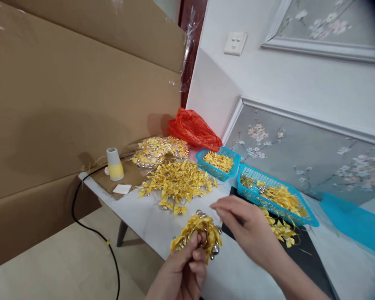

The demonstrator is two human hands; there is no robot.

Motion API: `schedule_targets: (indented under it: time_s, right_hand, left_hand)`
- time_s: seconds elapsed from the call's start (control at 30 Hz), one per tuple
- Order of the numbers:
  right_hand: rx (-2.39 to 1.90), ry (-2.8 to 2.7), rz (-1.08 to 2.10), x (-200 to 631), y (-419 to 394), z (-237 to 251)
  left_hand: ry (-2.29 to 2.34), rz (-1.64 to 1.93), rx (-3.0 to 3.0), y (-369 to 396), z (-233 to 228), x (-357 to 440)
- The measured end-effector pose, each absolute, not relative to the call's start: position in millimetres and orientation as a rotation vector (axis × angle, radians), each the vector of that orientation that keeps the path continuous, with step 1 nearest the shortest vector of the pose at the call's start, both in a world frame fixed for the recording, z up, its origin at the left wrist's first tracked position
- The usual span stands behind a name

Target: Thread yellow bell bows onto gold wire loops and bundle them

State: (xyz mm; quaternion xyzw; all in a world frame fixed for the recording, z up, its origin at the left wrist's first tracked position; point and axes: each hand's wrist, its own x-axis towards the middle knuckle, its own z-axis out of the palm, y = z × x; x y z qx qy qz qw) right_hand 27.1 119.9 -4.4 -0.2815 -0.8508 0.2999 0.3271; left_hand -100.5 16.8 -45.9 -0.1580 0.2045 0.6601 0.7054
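Bunching yellow bows (197, 233) in the left hand (183, 271) at the table's (143, 216) near edge.
Right hand (246, 227) hovers just beside, fingers pinched (on what, I cannot tell); loose bows (176, 181) lie farther off.

Glossy yellow ribbon bows (178, 182), seemingly satin; plastic mesh basket (300, 216).

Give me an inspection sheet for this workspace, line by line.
Surface: white table, crowded at the far end.
Job's things: bunch of yellow bows; loose bow pile.
Clutter: two blue baskets of bows, orange bag, cup, bagged bows.
Hands: left hand grips the bunch; right hand pinches just above it.
Cables: black cable running down to the floor.
Surroundings: cardboard sheets, wall switch.
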Motion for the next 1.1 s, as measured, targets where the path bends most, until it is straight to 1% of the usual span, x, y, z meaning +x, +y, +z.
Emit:
schedule_targets:
  time_s: [0.07, 0.17, 0.3, 0.4, 0.57, 0.8, 0.93, 1.1]
  right_hand:
    - [-0.833, -2.242, 0.877, 10.1, 139.4, -6.8]
    - [-0.917, -2.335, 0.984, -23.1, 164.5, -24.6]
    - [-1.041, -2.408, 0.95, -57.3, 180.0, -50.6]
    - [-1.076, -2.42, 0.941, -66.1, 181.9, -56.2]
    - [-1.051, -2.363, 1.067, -57.6, 181.2, -47.0]
    - [-1.02, -2.182, 1.27, -20.3, 184.4, -31.1]
    - [-1.087, -2.131, 1.302, -3.4, 189.7, -28.8]
    - [-1.227, -2.171, 1.253, 8.5, 194.1, -38.0]
  left_hand:
    - [0.469, 1.425, -0.364, 14.7, -44.1, -100.7]
    - [0.496, 1.385, -0.379, 12.6, -43.1, -100.9]
    - [0.522, 1.36, -0.398, 11.3, -44.4, -103.7]
    - [0.52, 1.366, -0.42, 11.5, -46.1, -107.0]
    - [0.5, 1.377, -0.439, 13.0, -50.0, -108.5]
    - [0.511, 1.38, -0.386, 14.9, -52.8, -103.7]
    - [0.536, 1.372, -0.346, 16.5, -51.7, -100.8]
    - [0.556, 1.368, -0.325, 18.4, -48.7, -98.7]
